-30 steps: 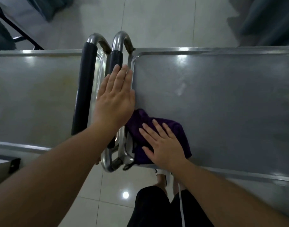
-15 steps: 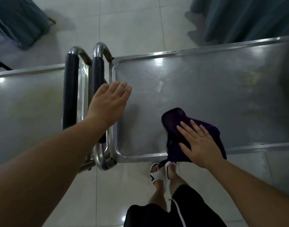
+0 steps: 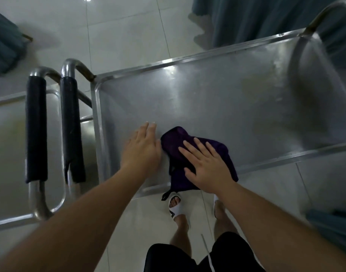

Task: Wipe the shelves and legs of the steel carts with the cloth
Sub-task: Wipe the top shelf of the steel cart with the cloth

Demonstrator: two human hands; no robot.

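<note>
A: Status? Big things first.

B: Two steel carts side by side. The right cart's top shelf [image 3: 217, 107] fills most of the view; the left cart's shelf [image 3: 9, 138] is partly in frame. Their push handles with black foam sleeves [image 3: 71, 130] stand between them, just beside each other.

A: Cloth?

B: Purple cloth [image 3: 176, 142] lies on the right cart's shelf near its front-left corner, one edge draped over the front rim.

A: Grip?

B: Right hand [image 3: 205, 167] lies flat on the cloth, fingers spread and straight, pressing it down, not clutching. Left hand [image 3: 142, 148] is flat on bare steel just beside the cloth, fingers straight, holding nothing.

A: Step?

B: I'd say top-shelf wipe on the right cart, early. A dull smear [image 3: 260, 83] shows toward the far right.

A: Next?

B: Likely sweep the cloth under steady palm pressure toward the far right corner, left hand bracing the cart. Legs and lower shelves look untouched; mostly out of view.
</note>
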